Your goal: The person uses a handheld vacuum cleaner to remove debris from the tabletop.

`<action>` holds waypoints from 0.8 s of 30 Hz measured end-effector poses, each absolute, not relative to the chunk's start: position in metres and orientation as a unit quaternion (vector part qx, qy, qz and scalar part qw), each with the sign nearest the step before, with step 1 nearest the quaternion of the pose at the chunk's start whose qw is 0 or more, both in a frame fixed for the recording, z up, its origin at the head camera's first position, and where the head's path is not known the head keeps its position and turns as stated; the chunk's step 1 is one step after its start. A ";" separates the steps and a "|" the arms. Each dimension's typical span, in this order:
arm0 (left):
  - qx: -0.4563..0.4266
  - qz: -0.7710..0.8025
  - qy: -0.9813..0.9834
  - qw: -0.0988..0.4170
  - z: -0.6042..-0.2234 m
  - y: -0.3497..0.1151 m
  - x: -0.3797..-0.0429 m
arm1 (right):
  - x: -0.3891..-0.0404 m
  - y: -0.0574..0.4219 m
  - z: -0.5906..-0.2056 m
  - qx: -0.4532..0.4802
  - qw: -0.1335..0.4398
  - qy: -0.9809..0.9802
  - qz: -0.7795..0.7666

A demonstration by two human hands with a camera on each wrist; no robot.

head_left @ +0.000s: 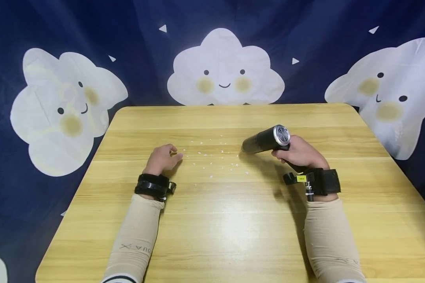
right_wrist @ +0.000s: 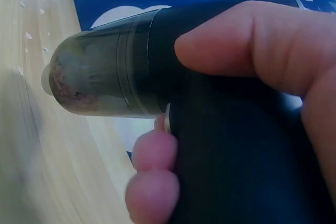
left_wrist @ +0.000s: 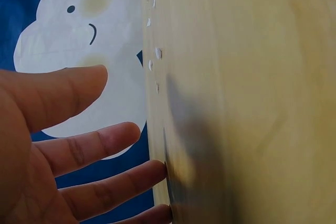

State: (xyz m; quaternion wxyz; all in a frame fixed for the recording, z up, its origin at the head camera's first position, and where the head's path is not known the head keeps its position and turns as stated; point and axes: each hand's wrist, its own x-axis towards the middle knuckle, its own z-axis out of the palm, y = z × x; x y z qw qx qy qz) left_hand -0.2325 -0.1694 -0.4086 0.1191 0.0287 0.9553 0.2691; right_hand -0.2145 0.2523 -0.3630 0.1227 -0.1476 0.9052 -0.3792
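Note:
My right hand [head_left: 299, 152] grips the handle of a black handheld vacuum [head_left: 267, 140], with the thumb and fingers wrapped round it in the right wrist view. The vacuum's clear dust cup [right_wrist: 97, 72] holds some pinkish-brown debris, and its nozzle points left and down towards the table. White paper scraps [head_left: 211, 163] lie scattered left of the nozzle. Beside them on the left, my left hand [head_left: 163, 158] holds nothing; its fingers are spread and loosely bent, and the lower fingertips seem to touch the tabletop in the left wrist view.
The wooden table [head_left: 212, 243] has a rounded far edge. Behind it hangs a dark blue curtain [head_left: 145, 51] with smiling white clouds. A camera strap [head_left: 320, 182] is on the right wrist, another strap [head_left: 152, 186] on the left.

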 end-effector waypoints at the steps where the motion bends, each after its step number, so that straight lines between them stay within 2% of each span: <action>1: 0.029 0.269 0.955 0.119 -0.409 -0.169 -0.232 | -0.215 0.252 -0.363 -0.151 0.124 0.904 -0.380; 24: 0.028 0.271 0.955 0.119 -0.408 -0.169 -0.232 | -0.216 0.243 -0.367 -0.173 0.139 0.895 -0.388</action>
